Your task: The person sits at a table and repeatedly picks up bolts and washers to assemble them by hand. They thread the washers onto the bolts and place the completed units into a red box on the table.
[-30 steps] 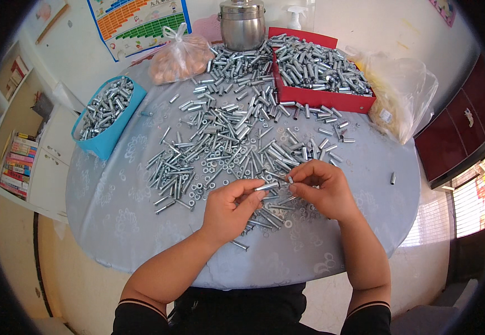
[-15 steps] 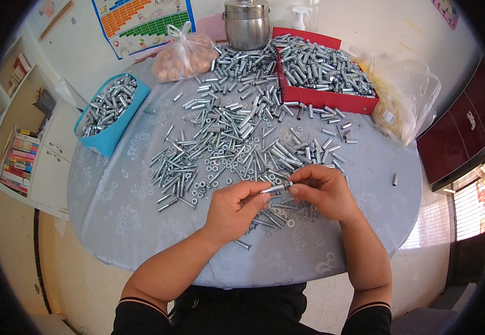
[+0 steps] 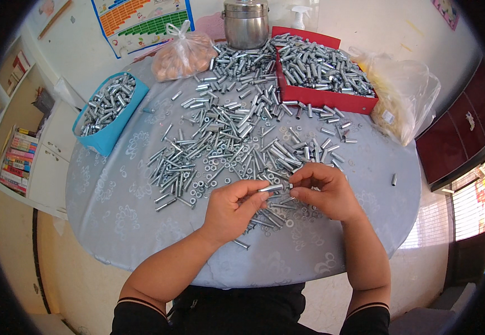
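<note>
Above the near middle of the table, my left hand (image 3: 232, 209) pinches one end of a silvery metal bolt (image 3: 272, 188) between thumb and fingertips. At its other end, my right hand (image 3: 327, 192) has thumb and forefinger closed; a small metal piece shows there, too small to tell whether it is a nut or a washer. The bolt lies almost level, pointing from hand to hand. Beyond the hands spreads a loose pile of bolts (image 3: 189, 148), mixed with hex nuts (image 3: 213, 167), flat washers and metal sleeves (image 3: 200, 104). More bolts lie under and between my hands.
A blue fabric bin (image 3: 108, 137) of metal sleeves stands left. At the back right sits a red box (image 3: 332, 100) heaped with sleeves. A tied bag (image 3: 181, 58), a steel pot (image 3: 246, 28) and a clear plastic bag (image 3: 404, 106) line the far edge. One sleeve (image 3: 394, 180) lies far right.
My right fingertips have drawn slightly right along the bolt's end, and more of the bolt shows between the hands. My left hand keeps its hold nearly in place.
</note>
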### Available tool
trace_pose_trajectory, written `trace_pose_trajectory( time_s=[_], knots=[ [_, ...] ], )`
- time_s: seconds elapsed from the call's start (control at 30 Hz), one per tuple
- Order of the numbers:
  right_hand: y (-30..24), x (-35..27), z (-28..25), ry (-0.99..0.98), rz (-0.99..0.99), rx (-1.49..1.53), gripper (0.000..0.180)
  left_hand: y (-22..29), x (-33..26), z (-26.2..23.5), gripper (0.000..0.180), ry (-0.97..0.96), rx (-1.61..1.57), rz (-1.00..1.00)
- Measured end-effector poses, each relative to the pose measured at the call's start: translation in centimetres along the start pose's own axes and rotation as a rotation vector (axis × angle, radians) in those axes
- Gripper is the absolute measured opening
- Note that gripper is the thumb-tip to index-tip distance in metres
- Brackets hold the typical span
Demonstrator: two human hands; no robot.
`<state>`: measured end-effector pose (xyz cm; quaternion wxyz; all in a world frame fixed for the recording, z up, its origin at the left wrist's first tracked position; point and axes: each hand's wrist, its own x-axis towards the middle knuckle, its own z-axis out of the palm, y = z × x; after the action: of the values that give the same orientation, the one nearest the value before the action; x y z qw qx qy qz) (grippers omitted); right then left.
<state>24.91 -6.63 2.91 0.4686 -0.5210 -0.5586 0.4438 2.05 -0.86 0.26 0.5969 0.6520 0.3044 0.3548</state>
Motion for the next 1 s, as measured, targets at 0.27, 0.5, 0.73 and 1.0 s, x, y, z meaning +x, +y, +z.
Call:
trace_pose_trajectory(
  time_s=[0.27,0.5,0.73,1.0],
  knots=[
    [0.0,0.1,0.2,-0.057,0.126,0.034,0.017,0.1,-0.1,-0.3,0.024,-0.061,0.022,0.017],
    [0.0,-0.2,0.5,-0.018,0.057,0.113,0.017,0.1,0.0,0.0,0.024,-0.007,-0.058,-0.034],
    [0.9,-0.1,-0.6,-0.160,0.082,-0.089,0.017,-0.2,-0.1,-0.1,0.024,-0.039,0.013,0.036],
    [-0.4,-0.1,0.9,0.022,0.020,-0.019,0.015,-0.1,-0.1,-0.1,0.023,-0.003,-0.047,-0.017]
  ],
)
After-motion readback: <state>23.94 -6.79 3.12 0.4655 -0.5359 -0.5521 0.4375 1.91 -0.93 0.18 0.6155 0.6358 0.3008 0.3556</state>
